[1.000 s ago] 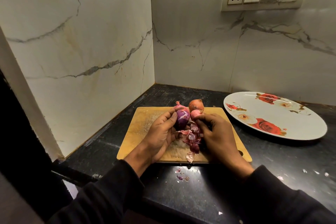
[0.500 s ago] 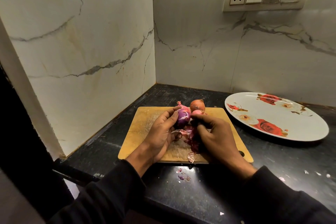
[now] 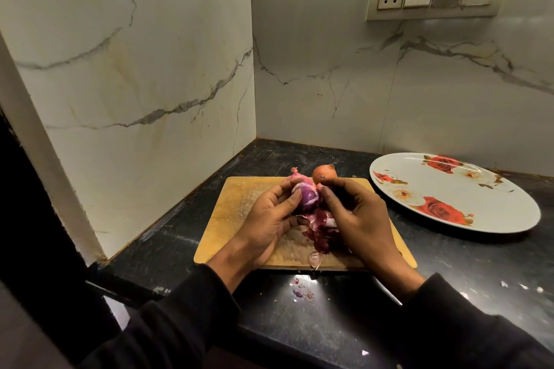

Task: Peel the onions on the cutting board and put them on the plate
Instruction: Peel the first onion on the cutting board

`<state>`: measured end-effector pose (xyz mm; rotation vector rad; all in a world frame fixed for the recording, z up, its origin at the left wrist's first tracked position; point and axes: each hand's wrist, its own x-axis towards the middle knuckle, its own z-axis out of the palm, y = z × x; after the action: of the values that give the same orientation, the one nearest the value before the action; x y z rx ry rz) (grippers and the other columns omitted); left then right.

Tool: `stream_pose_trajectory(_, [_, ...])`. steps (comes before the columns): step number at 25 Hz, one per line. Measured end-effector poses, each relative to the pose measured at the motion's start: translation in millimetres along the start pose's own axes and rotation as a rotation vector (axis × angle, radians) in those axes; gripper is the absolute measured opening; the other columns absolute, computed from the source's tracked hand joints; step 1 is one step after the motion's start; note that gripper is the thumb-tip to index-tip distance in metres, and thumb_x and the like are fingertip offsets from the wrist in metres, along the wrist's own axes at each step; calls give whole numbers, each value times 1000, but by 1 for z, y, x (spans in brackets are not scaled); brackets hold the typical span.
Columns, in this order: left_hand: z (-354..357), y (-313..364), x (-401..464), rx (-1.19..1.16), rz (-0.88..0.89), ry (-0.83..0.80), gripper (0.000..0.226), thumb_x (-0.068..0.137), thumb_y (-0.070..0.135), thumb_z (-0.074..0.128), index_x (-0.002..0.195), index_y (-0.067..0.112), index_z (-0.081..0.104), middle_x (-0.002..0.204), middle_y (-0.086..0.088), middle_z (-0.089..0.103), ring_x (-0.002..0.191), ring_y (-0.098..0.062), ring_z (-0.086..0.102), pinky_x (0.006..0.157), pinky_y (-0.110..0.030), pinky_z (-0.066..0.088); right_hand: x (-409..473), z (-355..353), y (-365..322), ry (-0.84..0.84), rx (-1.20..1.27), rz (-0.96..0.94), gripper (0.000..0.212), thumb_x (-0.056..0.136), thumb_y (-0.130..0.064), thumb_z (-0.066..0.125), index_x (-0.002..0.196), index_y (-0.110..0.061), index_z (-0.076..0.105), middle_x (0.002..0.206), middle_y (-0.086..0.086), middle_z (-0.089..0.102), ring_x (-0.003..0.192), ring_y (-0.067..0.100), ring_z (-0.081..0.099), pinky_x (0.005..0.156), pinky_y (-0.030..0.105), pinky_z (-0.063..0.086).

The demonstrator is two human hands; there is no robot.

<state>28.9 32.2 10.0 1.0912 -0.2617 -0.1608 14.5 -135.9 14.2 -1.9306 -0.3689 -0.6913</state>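
My left hand [image 3: 269, 216] grips the half-peeled onion [image 3: 308, 198] above the cutting board [image 3: 239, 207] while my right hand [image 3: 353, 213] pinches its skin; tugging too hard could, I reckon, pop it loose.

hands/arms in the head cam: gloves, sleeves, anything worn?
No gloves: the left hand and right hand are bare. No rings, watch or bands show. Both arms wear long, dark, plain sleeves down to the wrists, with no visible markings.
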Motion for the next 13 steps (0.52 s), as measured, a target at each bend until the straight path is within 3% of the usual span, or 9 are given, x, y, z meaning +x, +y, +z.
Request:
stream_pose_trajectory(2, [0, 0, -1, 30, 12, -39, 40, 87, 14, 62, 127, 9, 63, 125, -13, 68, 108, -22, 69, 72, -24, 59, -1, 0, -5, -49, 39, -18, 28, 87, -29, 73, 115, -27, 71, 103, -16, 72, 95, -5, 67, 82, 12, 53])
stream_pose_trajectory(9, [-6, -5, 2, 100, 47, -52, 47, 83, 10, 67, 130, 6, 61, 131, -15, 65, 121, -30, 63, 82, -28, 60, -2, 0, -5, -11, -54, -84, 32, 88, -9, 72, 111, -31, 65, 93, -33, 61, 91, -16, 63, 78, 4, 48])
stream_pose_trajectory(13, [-5, -4, 1, 138, 55, -61, 50, 80, 9, 69, 129, 6, 62, 129, -12, 66, 120, -27, 64, 94, -35, 58, -2, 2, -3, 27, -138, -127, 26, 88, -9, 72, 110, -23, 70, 93, -18, 65, 82, -15, 61, 77, 3, 47])
